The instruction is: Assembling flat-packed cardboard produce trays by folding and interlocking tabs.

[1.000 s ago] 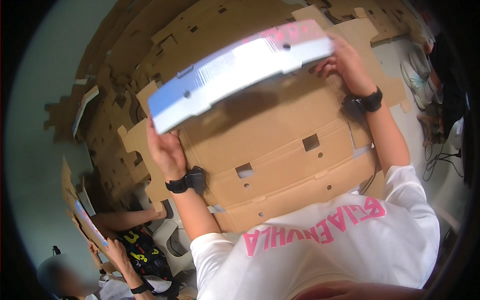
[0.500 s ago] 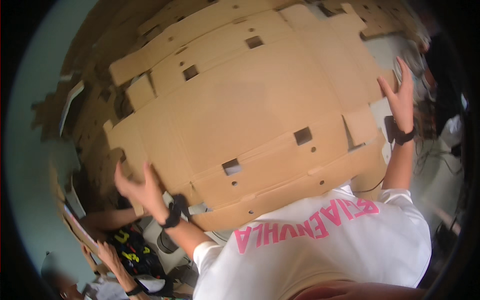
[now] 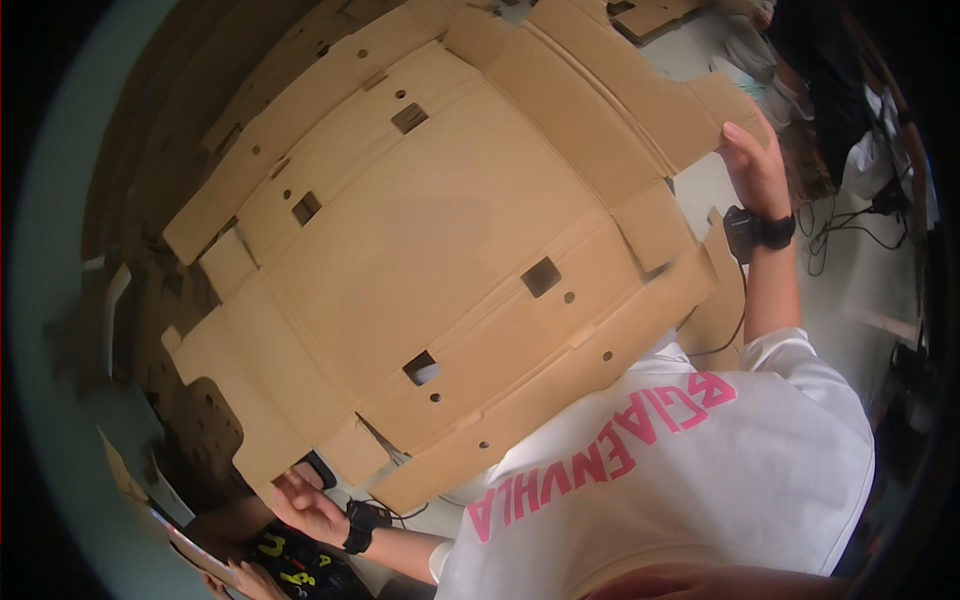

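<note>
A large brown cardboard box blank, unfolded with square cut-outs, round holes and crease lines, spreads out before me. My right hand grips its right side flap, the thumb on top and the other fingers behind the edge. At the lower left corner, my left hand holds the blank's edge, some of its fingers hidden by the cardboard. Both wrists wear black bands with a small box. The blank is tilted, its left end nearer to me than its right.
More flat cardboard lies beyond and left of the blank. At lower left another person's hands hold a flat board, near a black patterned garment. Black cables run over the floor at right, where a dark-clothed person is.
Both hands were apart from the blank with spread fingers; now they hold its side edges. The blank has turned, its left end coming toward me, and shifted left in view.
</note>
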`<state>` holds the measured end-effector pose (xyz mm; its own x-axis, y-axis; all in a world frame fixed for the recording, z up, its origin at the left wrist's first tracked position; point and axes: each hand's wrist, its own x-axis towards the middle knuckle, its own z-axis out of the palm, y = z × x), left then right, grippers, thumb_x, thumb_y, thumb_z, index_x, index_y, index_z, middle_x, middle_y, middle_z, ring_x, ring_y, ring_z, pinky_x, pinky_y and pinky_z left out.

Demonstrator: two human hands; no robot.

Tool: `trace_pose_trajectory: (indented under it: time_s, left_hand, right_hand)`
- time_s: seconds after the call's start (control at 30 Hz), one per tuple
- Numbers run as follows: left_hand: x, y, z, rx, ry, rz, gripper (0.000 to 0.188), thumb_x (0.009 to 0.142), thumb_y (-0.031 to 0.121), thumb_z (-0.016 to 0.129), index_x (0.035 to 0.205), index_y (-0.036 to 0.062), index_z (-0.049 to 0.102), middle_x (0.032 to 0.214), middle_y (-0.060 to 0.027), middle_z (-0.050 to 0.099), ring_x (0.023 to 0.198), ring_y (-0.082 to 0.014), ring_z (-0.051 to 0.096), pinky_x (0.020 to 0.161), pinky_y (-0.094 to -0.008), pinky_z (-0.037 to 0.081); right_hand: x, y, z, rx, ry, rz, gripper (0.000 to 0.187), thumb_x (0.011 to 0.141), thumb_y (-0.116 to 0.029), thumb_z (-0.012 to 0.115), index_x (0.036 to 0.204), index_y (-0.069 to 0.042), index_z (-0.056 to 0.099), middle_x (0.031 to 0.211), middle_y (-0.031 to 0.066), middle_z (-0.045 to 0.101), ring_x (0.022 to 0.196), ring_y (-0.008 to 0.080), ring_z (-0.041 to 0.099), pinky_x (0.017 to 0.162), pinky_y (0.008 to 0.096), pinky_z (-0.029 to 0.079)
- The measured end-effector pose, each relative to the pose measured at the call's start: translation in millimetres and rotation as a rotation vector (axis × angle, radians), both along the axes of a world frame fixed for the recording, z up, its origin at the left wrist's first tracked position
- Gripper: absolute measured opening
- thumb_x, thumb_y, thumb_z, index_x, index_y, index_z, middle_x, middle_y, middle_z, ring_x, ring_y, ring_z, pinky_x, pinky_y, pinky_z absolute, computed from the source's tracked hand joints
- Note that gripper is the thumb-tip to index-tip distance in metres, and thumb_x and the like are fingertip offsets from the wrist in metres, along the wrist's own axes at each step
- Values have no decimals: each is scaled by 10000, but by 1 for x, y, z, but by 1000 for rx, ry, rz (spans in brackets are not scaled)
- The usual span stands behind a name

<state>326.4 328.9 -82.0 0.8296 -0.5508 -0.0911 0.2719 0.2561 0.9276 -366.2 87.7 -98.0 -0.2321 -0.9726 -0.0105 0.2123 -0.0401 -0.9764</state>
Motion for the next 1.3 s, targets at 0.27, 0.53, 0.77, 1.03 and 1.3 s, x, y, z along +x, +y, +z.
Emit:
trace_pose_trajectory:
  time_s: [0.27,0.53,0.77,1.03,1.3]
  left_hand:
    - [-38,-27,18,714,-654,-811,879,652,251,974,1325,-68,506,1202,-126,637,1100,-231,588,967,-357,472]
    - [-6,-24,-2,105,169,-991,890,837,389,714,1523,-46,350,1481,-159,498,1320,-293,512,1095,-439,407]
    - [-25,-38,-3,655,-420,-847,644,810,38,792,1377,-39,497,1302,-130,606,1173,-236,617,976,-350,499]
    - [-88,-79,15,559,-473,-567,333,916,40,745,1194,-57,590,1065,-93,678,866,-171,689,737,-305,568]
    - [-84,-75,9,719,-495,-398,373,972,197,712,1081,-155,656,1015,-145,693,825,-193,673,761,-341,587]
  right_hand:
    - [6,0,1,-155,-2,44,448,966,-82,613,1382,55,518,1325,115,621,1222,208,594,1061,326,430]
    - [-16,-2,-20,-63,-78,72,396,1016,-183,576,1354,22,551,1340,101,620,1269,203,567,1115,355,382]
    - [-15,-5,-22,26,-224,57,467,1053,-265,505,1427,16,498,1453,107,560,1376,242,495,1169,420,339]
    - [-8,-3,-36,-35,-127,204,519,1044,-308,546,1463,-15,460,1467,112,538,1373,257,497,1161,461,350]
    - [5,4,-34,223,106,593,1240,551,-306,1022,1502,34,303,1469,179,454,1377,297,472,1115,449,411]
